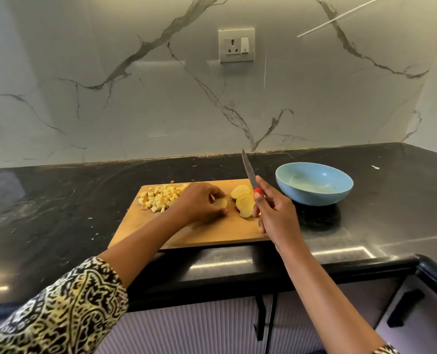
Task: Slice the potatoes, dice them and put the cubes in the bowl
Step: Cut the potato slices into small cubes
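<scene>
While my left grip point(199, 201) pinches one pale round potato slice point(220, 202) on the tan wooden cutting board point(186, 233), I'd put the job at approx. halfway. Done: a heap of small yellow potato cubes point(158, 198) sits at the board's far-left corner. Left to do: a few oval skin-edged slices point(243, 200) lie fanned just beside my right grip point(276, 215), not yet cut into strips or dice. That right grip is wrapped round the red-handled kitchen knife point(249, 172), tip up & away, blade off the board. The light-blue round bowl point(312, 198) stands on the black stone table point(59, 205) just right of the board w/ no cubes inside that I can see, so the whole transfer is yet to come. No whole potatoes in view.
</scene>
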Available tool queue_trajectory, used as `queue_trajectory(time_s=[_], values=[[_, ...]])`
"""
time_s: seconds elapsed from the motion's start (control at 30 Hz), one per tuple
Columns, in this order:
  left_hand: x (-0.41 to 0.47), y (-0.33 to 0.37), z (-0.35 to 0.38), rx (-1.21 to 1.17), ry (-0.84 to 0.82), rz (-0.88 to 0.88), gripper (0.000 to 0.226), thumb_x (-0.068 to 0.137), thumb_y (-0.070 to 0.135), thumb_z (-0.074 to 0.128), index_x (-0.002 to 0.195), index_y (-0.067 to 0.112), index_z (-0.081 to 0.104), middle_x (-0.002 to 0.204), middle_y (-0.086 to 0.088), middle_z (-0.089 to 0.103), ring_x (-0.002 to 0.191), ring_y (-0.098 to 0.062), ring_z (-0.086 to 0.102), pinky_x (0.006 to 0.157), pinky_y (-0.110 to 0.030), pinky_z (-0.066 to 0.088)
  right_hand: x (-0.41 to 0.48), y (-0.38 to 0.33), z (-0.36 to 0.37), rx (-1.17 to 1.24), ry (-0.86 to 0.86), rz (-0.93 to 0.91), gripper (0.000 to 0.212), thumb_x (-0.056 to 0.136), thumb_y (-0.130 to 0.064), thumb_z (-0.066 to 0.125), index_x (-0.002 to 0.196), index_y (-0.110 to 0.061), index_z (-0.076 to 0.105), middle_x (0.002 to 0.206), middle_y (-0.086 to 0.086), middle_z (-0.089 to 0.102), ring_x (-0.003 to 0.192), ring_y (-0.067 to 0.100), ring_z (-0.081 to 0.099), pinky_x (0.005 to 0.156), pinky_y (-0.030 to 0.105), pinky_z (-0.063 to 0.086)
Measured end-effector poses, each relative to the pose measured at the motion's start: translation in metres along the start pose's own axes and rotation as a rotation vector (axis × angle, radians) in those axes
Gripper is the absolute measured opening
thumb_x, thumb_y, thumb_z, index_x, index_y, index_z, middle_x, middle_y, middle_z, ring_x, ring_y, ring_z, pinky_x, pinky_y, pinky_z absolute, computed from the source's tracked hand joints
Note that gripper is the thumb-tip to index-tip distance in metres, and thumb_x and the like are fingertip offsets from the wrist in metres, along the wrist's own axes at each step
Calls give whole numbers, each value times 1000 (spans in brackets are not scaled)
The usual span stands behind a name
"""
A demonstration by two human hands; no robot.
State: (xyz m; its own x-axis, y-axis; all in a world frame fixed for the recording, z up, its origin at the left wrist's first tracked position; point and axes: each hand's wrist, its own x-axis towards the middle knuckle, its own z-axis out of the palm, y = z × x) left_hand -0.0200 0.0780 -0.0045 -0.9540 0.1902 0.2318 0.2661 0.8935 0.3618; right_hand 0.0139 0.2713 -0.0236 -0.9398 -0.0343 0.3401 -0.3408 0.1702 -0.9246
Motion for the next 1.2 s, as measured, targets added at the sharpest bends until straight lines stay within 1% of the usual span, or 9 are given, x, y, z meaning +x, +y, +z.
queue_trajectory(time_s=[0.17, 0.23, 0.33, 0.47, 0.63, 0.8, 0.9, 1.07, 1.2], values=[[-30, -24, -16, -46, -37, -53, 50, 77, 36, 76, 122, 20, 63, 112, 4, 66, 89, -4, 56, 75, -11, 43, -15, -10, -1, -448, -179, -79, 42, 97, -26, 50, 136, -42, 48, 70, -3, 61, 52, 8, 53, 54, 34, 51], [-41, -28, -18, -65, -21, -41, 49, 79, 34, 74, 124, 22, 61, 113, 4, 67, 89, -2, 57, 80, -14, 47, -20, -18, -2, -619, -263, -77, 43, 97, -26, 48, 136, -44, 47, 72, -4, 60, 59, 12, 53, 54, 30, 44], [-50, -34, -18, -9, 28, 76, 38, 83, 34, 69, 119, 23, 66, 115, 5, 67, 96, -4, 61, 86, -17, 49, -22, -33, -3, -806, -346, -114, 42, 98, -25, 45, 136, -42, 48, 80, -5, 58, 66, 12, 48, 51, 23, 33], [-53, -40, -16, 143, 8, 250, 29, 92, 34, 59, 117, 22, 67, 120, 5, 65, 106, -7, 61, 91, -18, 47, -18, -42, -3, -958, -386, -203, 41, 97, -23, 46, 133, -40, 52, 97, -4, 67, 67, 9, 50, 51, 21, 35], [-55, -47, -16, 182, -21, 331, 43, 92, 47, 45, 123, 23, 63, 126, 7, 62, 112, -7, 59, 94, -24, 49, -9, -49, 1, -1033, -427, -270, 38, 98, -23, 45, 132, -38, 55, 107, -7, 68, 81, 9, 53, 57, 22, 35], [-53, -49, -15, 232, -50, 362, 59, 89, 59, 27, 128, 28, 58, 133, 12, 56, 117, -3, 55, 95, -18, 44, -4, -50, 4, -1091, -466, -292, 39, 98, -24, 44, 132, -40, 54, 112, -4, 66, 94, 14, 57, 62, 24, 37], [-51, -48, -17, 229, -51, 391, 61, 90, 63, 26, 126, 27, 60, 131, 11, 58, 116, -5, 57, 93, -19, 46, -1, -50, 8, -1092, -493, -290, 39, 98, -22, 45, 132, -37, 55, 112, -4, 66, 86, 12, 55, 65, 27, 44], [-51, -49, -17, 231, -33, 448, 59, 92, 59, 28, 121, 23, 65, 125, 7, 63, 111, -10, 62, 86, -24, 52, 14, -54, 22, -1029, -598, -227, 40, 96, -16, 50, 133, -27, 56, 125, -1, 63, 97, 13, 58, 75, 23, 46], [-52, -48, -15, 243, -20, 434, 62, 90, 58, 23, 124, 24, 62, 128, 8, 61, 114, -8, 59, 91, -25, 51, 4, -59, 9, -1033, -636, -223, 39, 96, -14, 49, 131, -27, 58, 119, -3, 65, 81, 6, 56, 66, 19, 45]])
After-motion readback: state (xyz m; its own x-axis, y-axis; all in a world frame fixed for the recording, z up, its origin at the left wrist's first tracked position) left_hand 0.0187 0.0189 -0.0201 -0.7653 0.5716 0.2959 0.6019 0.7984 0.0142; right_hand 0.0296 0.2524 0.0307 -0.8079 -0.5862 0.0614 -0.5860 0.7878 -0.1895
